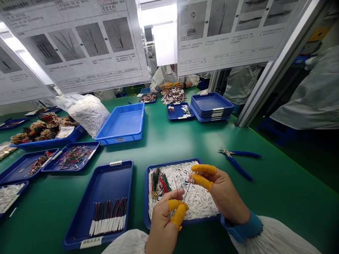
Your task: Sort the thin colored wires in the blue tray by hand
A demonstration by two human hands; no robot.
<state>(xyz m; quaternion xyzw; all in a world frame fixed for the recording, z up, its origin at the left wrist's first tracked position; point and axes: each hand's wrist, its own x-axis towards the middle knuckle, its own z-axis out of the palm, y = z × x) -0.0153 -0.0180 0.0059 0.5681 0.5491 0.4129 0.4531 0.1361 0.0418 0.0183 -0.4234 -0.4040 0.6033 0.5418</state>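
Observation:
My left hand point(169, 217) wears yellow finger cots and pinches thin wires point(187, 190) between thumb and forefinger. One red wire and darker ones stick up from that pinch. Above and to the right, my right hand point(221, 188), also in yellow finger cots, is closed at the wires' upper ends on a small white tube, mostly hidden by the fingers. Both hands are over a blue tray point(147, 203) filled with loose white tubes point(202, 202). A bundle of red, green and black wires point(159, 181) lies on the tubes at the tray's left.
Left of it, a blue tray point(104, 182) holds a row of wires with white sleeves point(108, 224). Blue-handled cutters point(238, 161) lie right. Farther back are a light blue bin point(121, 121), a plastic bag point(86, 112) and stacked trays point(212, 106). A co-worker point(167, 78) sits opposite.

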